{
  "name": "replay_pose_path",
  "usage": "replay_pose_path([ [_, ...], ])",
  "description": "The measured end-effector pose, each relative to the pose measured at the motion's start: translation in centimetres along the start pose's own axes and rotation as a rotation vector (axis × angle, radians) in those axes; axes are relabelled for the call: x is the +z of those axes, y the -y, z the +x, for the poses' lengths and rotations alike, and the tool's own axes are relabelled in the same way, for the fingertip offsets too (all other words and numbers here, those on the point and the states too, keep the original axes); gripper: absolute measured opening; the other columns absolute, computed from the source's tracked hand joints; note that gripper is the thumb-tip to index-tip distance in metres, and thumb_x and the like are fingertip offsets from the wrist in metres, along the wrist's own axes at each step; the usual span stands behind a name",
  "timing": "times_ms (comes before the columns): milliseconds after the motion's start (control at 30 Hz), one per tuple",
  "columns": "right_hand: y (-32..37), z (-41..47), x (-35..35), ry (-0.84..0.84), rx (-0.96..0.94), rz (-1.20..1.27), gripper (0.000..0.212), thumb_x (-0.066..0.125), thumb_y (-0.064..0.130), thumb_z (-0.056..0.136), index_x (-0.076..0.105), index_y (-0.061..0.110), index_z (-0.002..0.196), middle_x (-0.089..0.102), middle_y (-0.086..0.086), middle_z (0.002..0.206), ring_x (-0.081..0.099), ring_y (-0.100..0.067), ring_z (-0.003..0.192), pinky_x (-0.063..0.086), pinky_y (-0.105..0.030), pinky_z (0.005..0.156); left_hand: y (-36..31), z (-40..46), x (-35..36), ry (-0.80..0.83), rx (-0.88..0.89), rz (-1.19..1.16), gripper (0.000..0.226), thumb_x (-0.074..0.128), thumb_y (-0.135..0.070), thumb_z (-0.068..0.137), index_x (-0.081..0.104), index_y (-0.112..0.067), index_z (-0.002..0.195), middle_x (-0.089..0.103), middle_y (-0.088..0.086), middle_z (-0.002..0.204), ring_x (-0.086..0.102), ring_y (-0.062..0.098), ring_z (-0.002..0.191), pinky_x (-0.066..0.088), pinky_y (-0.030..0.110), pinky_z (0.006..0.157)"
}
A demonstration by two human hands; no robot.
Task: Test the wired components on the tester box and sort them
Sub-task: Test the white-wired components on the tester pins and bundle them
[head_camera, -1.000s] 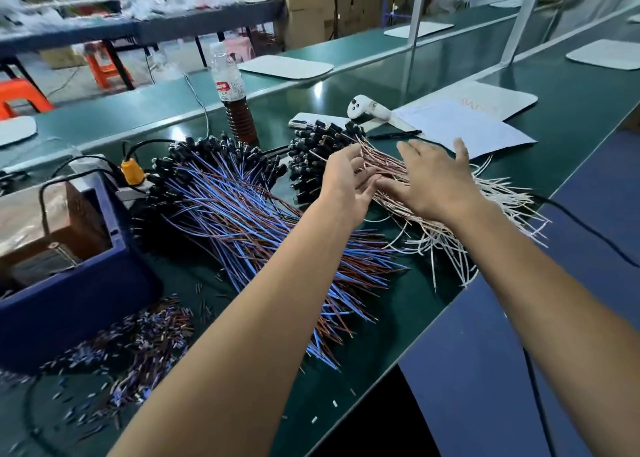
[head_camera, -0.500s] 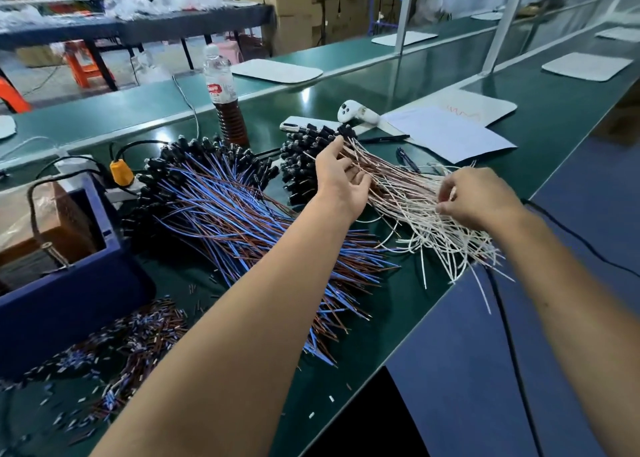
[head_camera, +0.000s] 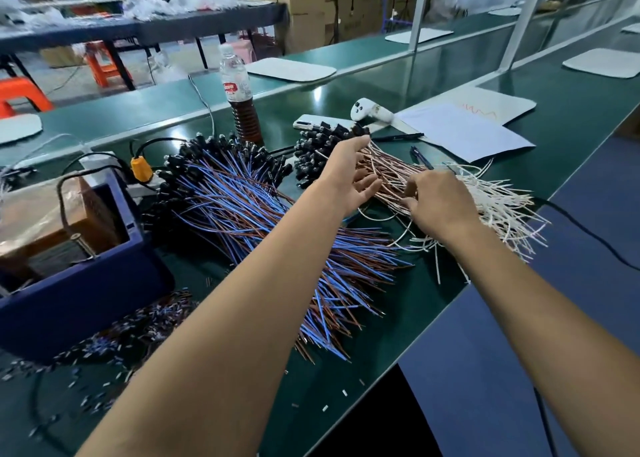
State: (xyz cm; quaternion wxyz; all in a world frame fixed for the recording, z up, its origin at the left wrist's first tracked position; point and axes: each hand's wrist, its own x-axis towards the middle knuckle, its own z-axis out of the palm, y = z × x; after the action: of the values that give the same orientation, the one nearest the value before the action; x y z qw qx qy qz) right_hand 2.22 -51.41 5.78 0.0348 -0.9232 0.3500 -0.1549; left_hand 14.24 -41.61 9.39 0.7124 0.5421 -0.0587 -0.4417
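Two heaps of wired components lie on the green bench. The left heap (head_camera: 249,214) has blue and brown wires with black heads. The right heap (head_camera: 491,207) has white and brown wires, its black heads at the far end. My left hand (head_camera: 349,176) hovers over the near end of the right heap's heads with fingers spread and relaxed, holding nothing. My right hand (head_camera: 436,200) rests on the white wires with fingers curled down into them, seemingly pinching a few strands. The tester box (head_camera: 69,269), dark blue, stands at the left edge.
A drink bottle (head_camera: 240,100) stands behind the heaps. A white handheld controller (head_camera: 367,110), a phone, pens and paper sheets (head_camera: 464,134) lie at the back right. Wire offcuts (head_camera: 114,345) litter the bench near the tester box. A black cable runs off the bench's right edge.
My right hand moved left along the white wires, closer to my left hand. The left hand stayed over the heads and spread its fingers a little.
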Motion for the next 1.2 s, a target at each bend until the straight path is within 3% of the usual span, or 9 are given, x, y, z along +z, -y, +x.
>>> replay_pose_path([
  [133,0.9,-0.9,0.7,-0.068,0.081,-0.010,0.010,0.069,0.013,0.092,0.079,0.015,0.093,0.074,-0.016,0.094,0.070,-0.037,0.087,0.057,-0.038,0.076,-0.3,-2.2,-1.2,0.065,0.033,-0.035,0.027,0.060,-0.031,0.100,0.058,-0.007,0.114,0.058,0.011,0.095,0.059,0.021,0.080,0.054,0.030,0.072],
  [233,3.0,-1.4,-0.2,-0.105,0.070,0.002,0.011,0.072,0.021,0.090,0.079,0.015,0.095,0.075,-0.018,0.094,0.071,-0.039,0.089,0.057,-0.039,0.077,-0.8,-4.6,-2.2,0.144,0.070,-0.045,0.023,0.057,-0.027,0.102,0.060,-0.007,0.113,0.065,0.009,0.089,0.062,0.020,0.074,0.055,0.027,0.067],
  [433,11.6,-4.0,-3.7,-0.261,-0.203,0.156,0.018,0.064,0.024,0.084,0.076,0.015,0.093,0.073,-0.018,0.083,0.069,-0.042,0.079,0.054,-0.040,0.065,-2.2,-10.3,-7.0,0.226,0.225,-0.058,0.015,0.054,-0.019,0.102,0.062,-0.007,0.107,0.066,0.004,0.077,0.059,0.014,0.064,0.056,0.020,0.062],
  [533,16.7,-6.7,-3.8,-0.181,-0.345,0.327,0.009,0.066,0.025,0.084,0.073,0.019,0.081,0.073,-0.012,0.078,0.069,-0.040,0.076,0.046,-0.035,0.060,-2.9,-14.2,-12.0,0.196,0.328,0.017,0.017,0.052,-0.022,0.102,0.063,-0.013,0.093,0.059,-0.001,0.072,0.055,0.012,0.060,0.049,0.018,0.054],
  [633,22.7,-9.9,-2.7,-0.025,-0.478,0.455,0.034,0.069,0.015,0.081,0.049,0.029,0.057,0.067,-0.003,0.069,0.070,-0.035,0.077,0.034,-0.028,0.060,-2.7,-19.1,-18.0,0.121,0.422,0.158,0.017,0.051,-0.022,0.100,0.058,-0.014,0.087,0.052,-0.002,0.068,0.048,0.011,0.054,0.034,0.018,0.043],
  [733,28.1,-14.2,-1.9,0.036,-0.607,0.607,0.028,0.077,0.010,0.077,0.065,0.034,0.067,0.074,-0.004,0.072,0.072,-0.030,0.074,0.045,-0.030,0.060,-2.5,-24.1,-23.8,0.074,0.471,0.286,0.014,0.057,-0.018,0.093,0.052,-0.009,0.083,0.043,0.005,0.065,0.039,0.014,0.048,0.021,0.020,0.037],
  [833,32.9,-18.5,-0.7,0.137,-0.727,0.742,0.008,0.072,0.014,0.081,0.073,0.018,0.074,0.075,-0.007,0.074,0.070,-0.031,0.070,0.051,-0.041,0.057,-2.5,-29.3,-29.5,0.048,0.446,0.344,0.019,0.057,-0.018,0.090,0.054,-0.006,0.076,0.037,0.008,0.062,0.030,0.017,0.047,0.018,0.021,0.035],
  [1000,39.9,-23.0,1.4,0.384,-0.869,0.640,0.012,0.068,0.016,0.086,0.071,0.009,0.077,0.070,-0.012,0.074,0.065,-0.034,0.071,0.049,-0.041,0.061,-1.9,-35.5,-36.1,-0.130,0.248,0.604,0.023,0.061,-0.018,0.091,0.061,-0.003,0.075,0.050,0.009,0.053,0.042,0.015,0.039,0.029,0.017,0.036],
  [1200,45.6,-24.6,3.8,0.520,-0.670,0.781,0.016,0.072,0.030,0.092,0.072,0.017,0.083,0.071,-0.004,0.080,0.063,-0.019,0.074,0.051,-0.031,0.067,-3.1,-37.0,-40.4,-0.712,0.115,0.947,0.011,0.061,-0.007,0.090,0.072,-0.008,0.092,0.073,0.003,0.075,0.060,0.012,0.060,0.040,0.017,0.042],
])
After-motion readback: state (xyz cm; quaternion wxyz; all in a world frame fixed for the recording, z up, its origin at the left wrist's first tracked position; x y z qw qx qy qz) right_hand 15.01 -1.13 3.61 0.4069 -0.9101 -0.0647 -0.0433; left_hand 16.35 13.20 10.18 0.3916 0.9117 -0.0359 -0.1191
